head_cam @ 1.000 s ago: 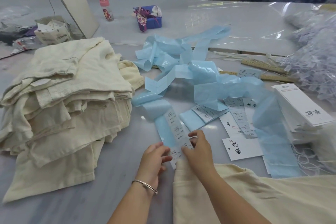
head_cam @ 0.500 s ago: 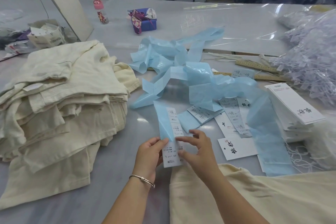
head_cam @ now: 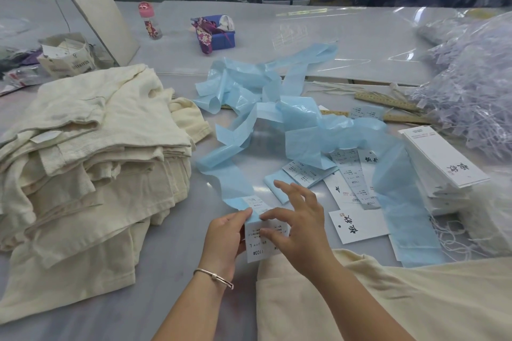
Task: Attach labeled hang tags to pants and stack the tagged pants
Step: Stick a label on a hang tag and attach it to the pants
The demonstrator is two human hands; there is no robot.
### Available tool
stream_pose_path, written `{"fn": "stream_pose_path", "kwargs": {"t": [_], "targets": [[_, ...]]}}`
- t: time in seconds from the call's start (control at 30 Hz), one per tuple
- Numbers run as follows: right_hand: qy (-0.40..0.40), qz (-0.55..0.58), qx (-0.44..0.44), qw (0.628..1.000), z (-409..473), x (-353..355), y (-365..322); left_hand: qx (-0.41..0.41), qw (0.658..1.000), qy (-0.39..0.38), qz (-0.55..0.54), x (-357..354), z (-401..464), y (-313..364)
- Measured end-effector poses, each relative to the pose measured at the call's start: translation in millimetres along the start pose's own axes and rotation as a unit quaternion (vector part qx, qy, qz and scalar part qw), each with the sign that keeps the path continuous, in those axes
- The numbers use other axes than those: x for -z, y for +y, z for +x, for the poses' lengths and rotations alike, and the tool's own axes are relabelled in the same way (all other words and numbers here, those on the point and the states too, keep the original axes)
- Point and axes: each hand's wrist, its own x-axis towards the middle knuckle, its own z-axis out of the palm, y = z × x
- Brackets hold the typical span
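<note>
At the left edge of the table [head_cam: 171, 271] lies a stack of cream pants [head_cam: 91, 147]. Near the front edge, the left hand [head_cam: 224, 238] grips a white label [head_cam: 259, 243] that is on the end of a blue backing strip [head_cam: 304, 130]; its fingers are curled around the label's left side. The right hand [head_cam: 300, 232] pinches the same label at its top with thumb and first finger, the other fingers spread. Under the right forearm lies another pair of cream pants [head_cam: 388, 302]. A loose hang tag [head_cam: 358, 225] lies just right of the hands, and a pile of hang tags [head_cam: 440, 158] lies toward the right edge.
</note>
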Motion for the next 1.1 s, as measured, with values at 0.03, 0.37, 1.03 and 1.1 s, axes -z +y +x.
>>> {"fn": "stream_pose_path", "kwargs": {"t": [0.03, 0.37, 1.03, 1.1], "targets": [[0.008, -0.002, 0.004, 1.0, -0.6, 0.2, -0.5, -0.002, 1.0, 0.001, 0.004, -0.3, -0.6, 0.4], [0.064, 0.012, 0.024, 0.998, -0.6, 5.6, -7.1, -0.012, 0.999, 0.003, 0.03, -4.9, -3.9, 0.5], [0.014, 0.082, -0.016, 0.996, -8.7, 12.0, -14.8, -0.036, 0.996, 0.036, 0.072, -0.5, 8.4, -4.1], [-0.031, 0.153, -0.04, 0.987, -11.6, 21.2, -14.0, -0.032, 0.996, 0.042, 0.076, 4.6, 15.7, -6.6]]}}
